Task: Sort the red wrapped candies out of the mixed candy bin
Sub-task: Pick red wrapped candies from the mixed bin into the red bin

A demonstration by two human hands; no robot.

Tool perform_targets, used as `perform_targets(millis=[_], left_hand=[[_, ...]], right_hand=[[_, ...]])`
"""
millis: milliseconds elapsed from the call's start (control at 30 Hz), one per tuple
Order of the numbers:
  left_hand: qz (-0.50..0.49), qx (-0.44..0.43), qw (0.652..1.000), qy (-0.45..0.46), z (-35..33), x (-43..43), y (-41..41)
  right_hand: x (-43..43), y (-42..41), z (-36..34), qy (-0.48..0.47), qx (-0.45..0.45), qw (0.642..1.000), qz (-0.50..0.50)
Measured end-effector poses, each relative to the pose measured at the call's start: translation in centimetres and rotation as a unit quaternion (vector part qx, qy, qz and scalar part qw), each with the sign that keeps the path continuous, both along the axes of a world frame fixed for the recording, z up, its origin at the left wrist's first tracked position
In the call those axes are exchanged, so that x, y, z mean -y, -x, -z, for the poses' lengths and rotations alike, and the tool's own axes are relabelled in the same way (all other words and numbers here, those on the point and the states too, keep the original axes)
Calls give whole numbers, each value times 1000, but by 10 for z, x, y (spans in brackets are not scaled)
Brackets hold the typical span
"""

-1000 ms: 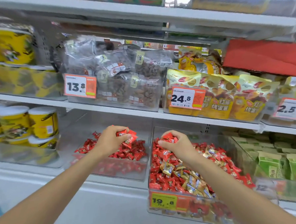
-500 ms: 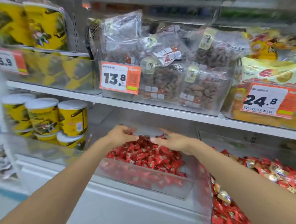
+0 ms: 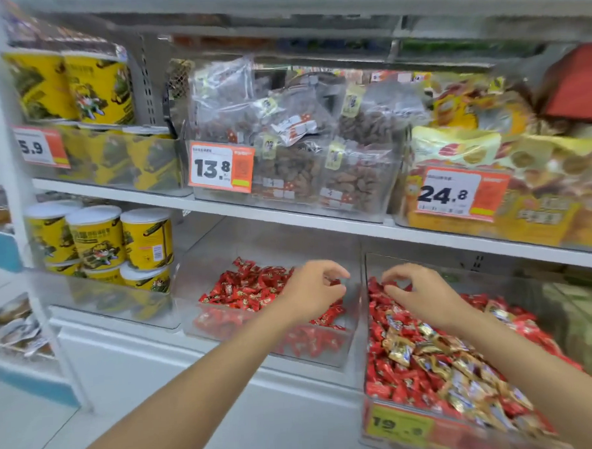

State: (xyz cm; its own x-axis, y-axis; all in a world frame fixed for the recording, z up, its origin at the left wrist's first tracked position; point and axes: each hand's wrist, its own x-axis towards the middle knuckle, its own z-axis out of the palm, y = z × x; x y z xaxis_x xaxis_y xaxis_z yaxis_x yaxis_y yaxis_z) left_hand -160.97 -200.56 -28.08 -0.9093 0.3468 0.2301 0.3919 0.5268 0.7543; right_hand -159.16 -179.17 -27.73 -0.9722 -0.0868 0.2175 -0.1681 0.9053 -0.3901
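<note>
Head view. Since half a second ago the right hand point(image 3: 420, 295) has left the clear bin point(image 3: 294, 348) of all-red pieces and returned to the mixed candy bin point(image 3: 366, 340). It now sits at the back of that bin, with its curved fingertips down on the red wrapped candies point(image 3: 384, 367). Whether it has one pinched cannot be determined.

The left hand point(image 3: 312, 292) remains over the clear bin with thumb and fingers loosely curled and a gap between them. A red piece shows at that gap, but whether the hand holds it cannot be told. A second ago this hand gripped a visible bunch.

Assessment: one transfer appears complete and a further pick is starting. Many red pieces remain among the gold-wrapped candies point(image 3: 400, 347), so sorting is far from finished.

Legible writing:
- An orange tag point(image 3: 221, 166) reads "13.8".
- A second tag point(image 3: 457, 195) reads "24.8".
- A third tag point(image 3: 40, 146), at far left, reads "5.9"; its edge is cut off.
- The yellow tag point(image 3: 397, 425) on the mixed bin reads "19"; its last digit is blurred.

Brand text on the wrappers and on the yellow canisters point(image 3: 96, 236) is too blurred to read.
</note>
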Motion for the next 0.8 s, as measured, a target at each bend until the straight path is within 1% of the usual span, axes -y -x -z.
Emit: perform_targets(millis=[133,267,333,400,467,533,633,700,800], left_hand=[[40,-21,999,6,-10,-62,-30],[81,29,996,-14,-13,-117,-45],[96,38,995,10,-6,-138,-42],[89,31,994,47,7,-151,-31],[86,42,992,82,24,-159,-20],[104,65,987,103,37,-162,-18],[146,102,978,106,45,-167,-23],[151,96,980,92,46,-168,-25],[158,86,982,57,46,-167,-23]], right_hand=[[-58,-50,0,12,37,998,44],[-111,-84,8,62,62,993,79],[-134,-93,15,76,55,991,96],[-151,-96,23,80,38,990,107],[-163,-94,30,62,27,992,103],[-167,-91,32,53,36,994,94],[-170,-86,26,78,73,991,81],[-175,-87,23,76,107,990,55],[-184,-98,15,48,198,979,8]])
